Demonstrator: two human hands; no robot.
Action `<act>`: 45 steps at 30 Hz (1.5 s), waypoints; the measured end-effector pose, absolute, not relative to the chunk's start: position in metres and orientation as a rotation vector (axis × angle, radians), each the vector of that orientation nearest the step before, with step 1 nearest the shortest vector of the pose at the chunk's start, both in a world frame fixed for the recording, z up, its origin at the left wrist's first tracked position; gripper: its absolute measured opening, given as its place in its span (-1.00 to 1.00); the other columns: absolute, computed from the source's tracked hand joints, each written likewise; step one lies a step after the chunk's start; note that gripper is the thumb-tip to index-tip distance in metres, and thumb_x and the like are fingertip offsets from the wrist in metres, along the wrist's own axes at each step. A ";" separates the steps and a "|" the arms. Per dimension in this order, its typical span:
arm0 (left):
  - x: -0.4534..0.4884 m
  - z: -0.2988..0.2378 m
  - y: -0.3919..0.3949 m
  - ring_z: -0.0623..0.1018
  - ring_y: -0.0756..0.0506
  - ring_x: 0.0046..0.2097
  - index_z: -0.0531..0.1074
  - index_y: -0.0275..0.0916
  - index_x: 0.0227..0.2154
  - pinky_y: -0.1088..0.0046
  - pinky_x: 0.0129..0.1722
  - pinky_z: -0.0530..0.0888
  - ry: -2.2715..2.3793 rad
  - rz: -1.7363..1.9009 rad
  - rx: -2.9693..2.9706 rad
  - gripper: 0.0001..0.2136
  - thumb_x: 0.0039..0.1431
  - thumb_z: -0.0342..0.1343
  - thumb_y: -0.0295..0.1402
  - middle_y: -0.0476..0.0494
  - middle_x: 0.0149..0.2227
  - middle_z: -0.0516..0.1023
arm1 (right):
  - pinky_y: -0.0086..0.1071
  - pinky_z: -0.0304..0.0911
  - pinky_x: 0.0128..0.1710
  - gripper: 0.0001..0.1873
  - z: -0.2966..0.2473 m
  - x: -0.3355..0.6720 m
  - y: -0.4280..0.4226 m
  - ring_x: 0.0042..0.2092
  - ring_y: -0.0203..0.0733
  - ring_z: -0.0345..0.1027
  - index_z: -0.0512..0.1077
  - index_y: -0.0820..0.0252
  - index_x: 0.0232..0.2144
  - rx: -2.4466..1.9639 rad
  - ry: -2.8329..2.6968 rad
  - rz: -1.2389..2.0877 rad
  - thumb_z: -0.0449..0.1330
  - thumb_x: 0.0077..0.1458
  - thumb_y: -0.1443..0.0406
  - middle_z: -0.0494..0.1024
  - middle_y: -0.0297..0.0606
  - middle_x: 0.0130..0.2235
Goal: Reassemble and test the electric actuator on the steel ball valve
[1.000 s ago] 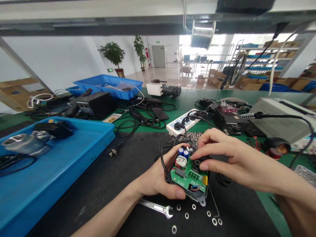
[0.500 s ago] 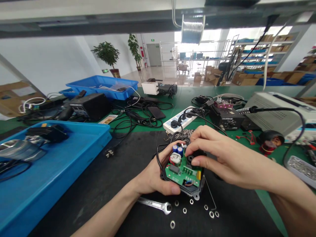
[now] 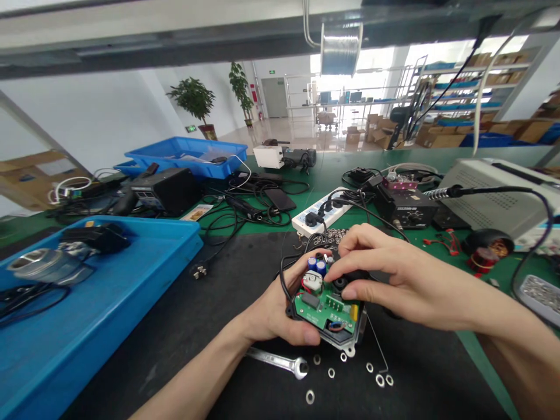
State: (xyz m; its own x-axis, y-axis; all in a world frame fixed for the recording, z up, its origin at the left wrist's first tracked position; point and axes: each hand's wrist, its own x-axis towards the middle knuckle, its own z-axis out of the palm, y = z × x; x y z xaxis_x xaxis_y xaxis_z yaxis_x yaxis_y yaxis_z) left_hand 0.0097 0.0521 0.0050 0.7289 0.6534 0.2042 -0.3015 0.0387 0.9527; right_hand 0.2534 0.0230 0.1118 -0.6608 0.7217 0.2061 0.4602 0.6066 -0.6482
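Note:
My left hand (image 3: 277, 312) is wrapped round a dark housing (image 3: 345, 339) that carries a green circuit board (image 3: 311, 315), its thumb along the near edge. On the board are two blue capacitors (image 3: 316, 266), a white part with red wires (image 3: 312, 281) and a white pin connector (image 3: 335, 303). My right hand (image 3: 389, 271) reaches over the board's right side, index finger and thumb on either side of a black ring-shaped part (image 3: 340, 284). A black cable (image 3: 284, 280) loops beside the left hand. The right fingers hide the board's far right corner.
An open-end wrench (image 3: 280, 360), loose washers (image 3: 310, 396) and a hex key (image 3: 378, 341) lie on the black mat (image 3: 175, 344). A blue tray (image 3: 144, 280) stands left. Behind are a power strip (image 3: 321, 213), more washers and a soldering station (image 3: 409, 210).
My right index finger has shifted slightly left over the board, while the thumb stays beside the black ring-shaped part. The left hand keeps its hold; the camera view has shifted slightly.

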 end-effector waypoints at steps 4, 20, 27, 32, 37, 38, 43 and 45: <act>0.009 0.005 0.053 0.30 -0.46 0.32 0.20 -0.09 0.31 -0.03 0.29 0.26 0.346 0.748 1.348 -0.02 -0.21 0.53 -0.24 -0.27 0.31 0.29 | -0.22 0.32 0.00 -0.78 0.111 0.251 0.023 0.01 -0.12 0.32 0.56 -0.04 -0.06 -0.955 -2.360 0.738 0.25 0.25 0.19 0.42 -0.24 -0.05; 0.010 -0.001 0.056 0.30 -0.49 0.33 0.11 -0.13 0.36 0.00 0.28 0.30 0.322 0.739 1.408 0.04 -0.19 0.52 -0.17 -0.34 0.32 0.30 | -0.37 0.28 -0.17 -0.80 0.111 0.251 0.029 -0.18 -0.29 0.39 0.64 0.03 -0.18 -0.955 -2.250 0.816 0.41 0.09 0.25 0.50 -0.41 -0.26; 0.010 -0.003 0.057 0.28 -0.50 0.33 0.10 -0.14 0.36 -0.01 0.30 0.27 0.316 0.765 1.441 0.05 -0.19 0.52 -0.15 -0.35 0.32 0.29 | -0.36 0.26 -0.23 -0.80 0.109 0.249 0.033 -0.23 -0.30 0.38 0.65 0.01 -0.21 -0.961 -2.253 0.815 0.43 0.06 0.22 0.46 -0.42 -0.30; 0.012 -0.003 0.058 0.27 -0.50 0.34 0.13 -0.13 0.35 -0.01 0.30 0.27 0.323 0.774 1.382 0.03 -0.20 0.52 -0.13 -0.33 0.32 0.30 | -0.36 0.27 -0.11 -0.80 0.112 0.251 0.028 -0.14 -0.29 0.35 0.63 0.03 -0.13 -0.964 -2.241 0.793 0.34 0.18 0.24 0.43 -0.37 -0.20; 0.012 -0.004 0.056 0.25 -0.49 0.36 0.13 -0.08 0.35 0.00 0.30 0.27 0.343 0.767 1.336 0.03 -0.19 0.53 -0.18 -0.29 0.34 0.28 | -0.36 0.24 -0.03 -0.78 0.109 0.253 0.027 -0.07 -0.27 0.32 0.60 0.05 -0.07 -0.926 -2.287 0.761 0.26 0.25 0.26 0.42 -0.33 -0.14; 0.012 -0.004 0.056 0.25 -0.49 0.36 0.14 -0.08 0.35 0.00 0.31 0.27 0.348 0.767 1.329 0.02 -0.19 0.53 -0.17 -0.28 0.34 0.28 | -0.37 0.24 -0.05 -0.79 0.108 0.252 0.028 -0.08 -0.27 0.32 0.61 0.05 -0.08 -0.929 -2.277 0.763 0.27 0.25 0.25 0.42 -0.34 -0.14; 0.014 -0.003 0.057 0.26 -0.47 0.35 0.16 -0.09 0.34 0.02 0.31 0.26 0.344 0.754 1.298 -0.02 -0.15 0.51 -0.15 -0.28 0.34 0.29 | -0.36 0.24 -0.09 -0.83 0.102 0.250 0.031 -0.10 -0.27 0.34 0.61 0.06 -0.12 -0.947 -2.251 0.742 0.28 0.24 0.24 0.45 -0.35 -0.16; 0.013 -0.004 0.057 0.27 -0.48 0.35 0.17 -0.09 0.34 0.03 0.29 0.30 0.341 0.762 1.292 -0.02 -0.16 0.52 -0.17 -0.28 0.34 0.28 | -0.36 0.25 -0.10 -0.84 0.102 0.248 0.031 -0.10 -0.27 0.35 0.61 0.05 -0.14 -0.959 -2.243 0.733 0.29 0.23 0.24 0.46 -0.36 -0.17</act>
